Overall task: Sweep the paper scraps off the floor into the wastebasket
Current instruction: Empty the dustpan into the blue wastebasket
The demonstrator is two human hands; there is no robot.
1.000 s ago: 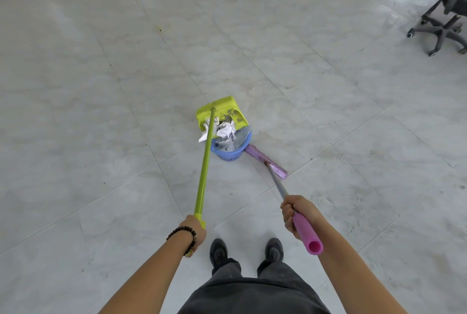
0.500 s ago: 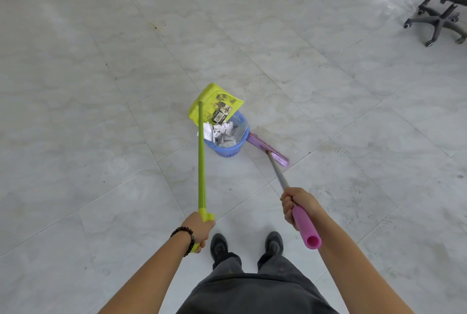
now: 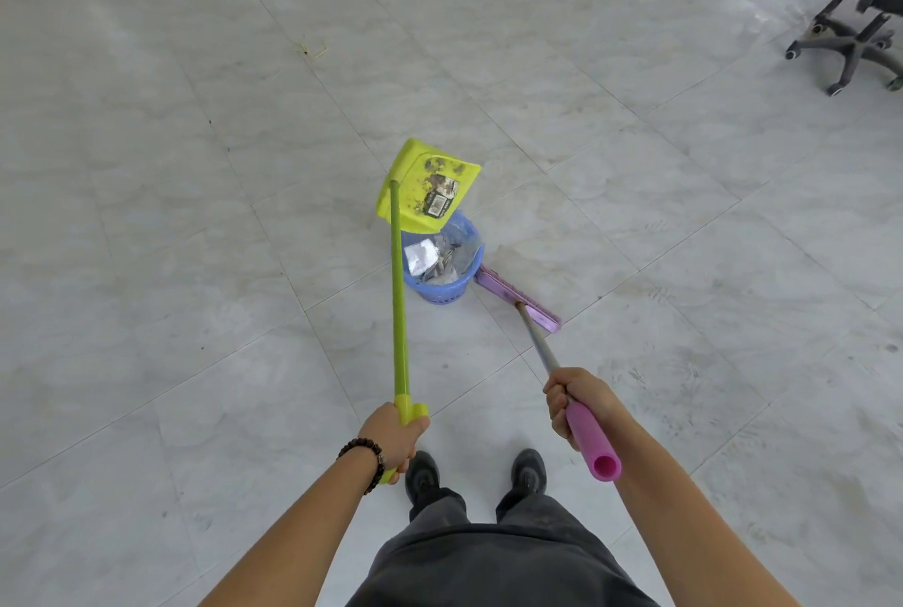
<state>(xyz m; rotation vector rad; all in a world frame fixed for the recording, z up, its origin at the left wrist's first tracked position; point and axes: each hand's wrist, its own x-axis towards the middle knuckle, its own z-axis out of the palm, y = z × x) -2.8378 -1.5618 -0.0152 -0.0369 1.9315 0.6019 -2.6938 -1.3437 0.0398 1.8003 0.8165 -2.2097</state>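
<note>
A small blue wastebasket (image 3: 444, 291) stands on the tiled floor in front of me, with crumpled white paper scraps (image 3: 424, 256) inside. A lime-green dustpan (image 3: 425, 186) is tipped up behind and over its far rim, empty and stained, a label on its face. Its long green handle (image 3: 399, 303) runs back to my left hand (image 3: 398, 433), which grips the end. My right hand (image 3: 574, 403) grips the pink grip of a broom whose purple head (image 3: 518, 296) rests on the floor just right of the basket.
A black office chair base on castors (image 3: 848, 49) stands at the far right. A small bit of debris (image 3: 310, 50) lies on the tiles far left of centre. My black shoes (image 3: 476, 472) are below the hands. Grey tile floor all around.
The dustpan has tipped up further and swung away from above the basket; the paper that was sliding from it now lies inside the basket. The broom has stayed where it was.
</note>
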